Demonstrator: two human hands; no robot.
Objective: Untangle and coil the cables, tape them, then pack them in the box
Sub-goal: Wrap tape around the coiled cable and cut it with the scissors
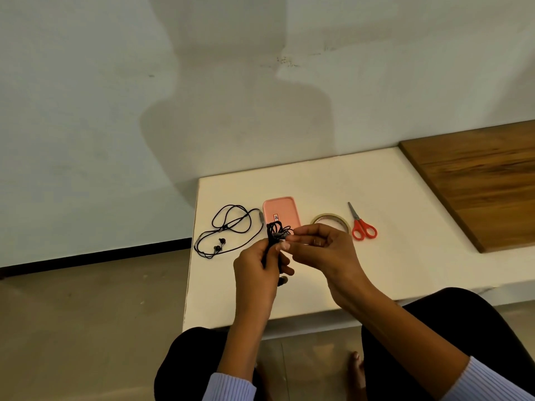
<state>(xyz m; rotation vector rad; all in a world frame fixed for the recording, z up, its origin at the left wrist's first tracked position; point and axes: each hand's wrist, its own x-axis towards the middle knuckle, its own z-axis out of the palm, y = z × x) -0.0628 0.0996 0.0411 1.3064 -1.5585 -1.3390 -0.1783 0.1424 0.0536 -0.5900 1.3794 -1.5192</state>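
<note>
The left hand was curled round a bundle of black cable, gripping it just in front of the pink box, while the right hand pinched the bundle's grey plug end between thumb and fingertips. The loops stood up out of the left fist, and a strand with an earbud hung below it, just above the white table.

A second cable, also black earphones, lay loose and sprawled on the table to the left of the pink box, its two earbuds near each other at the front of the tangle. A roll of clear tape sat just right of the box, partly hidden behind the right hand, and red-handled scissors lay beyond the tape, further right.

The cable looked thin, light and limp, so it would probably spring out of its coil unless the loops were kept pinched together at one crossing point. The plug and earbuds seemed the stiffest places to hold; tugging on the thin wire near them would likely strain it. The tape would probably best go round the middle of the gathered loops, where the left hand gripped.
</note>
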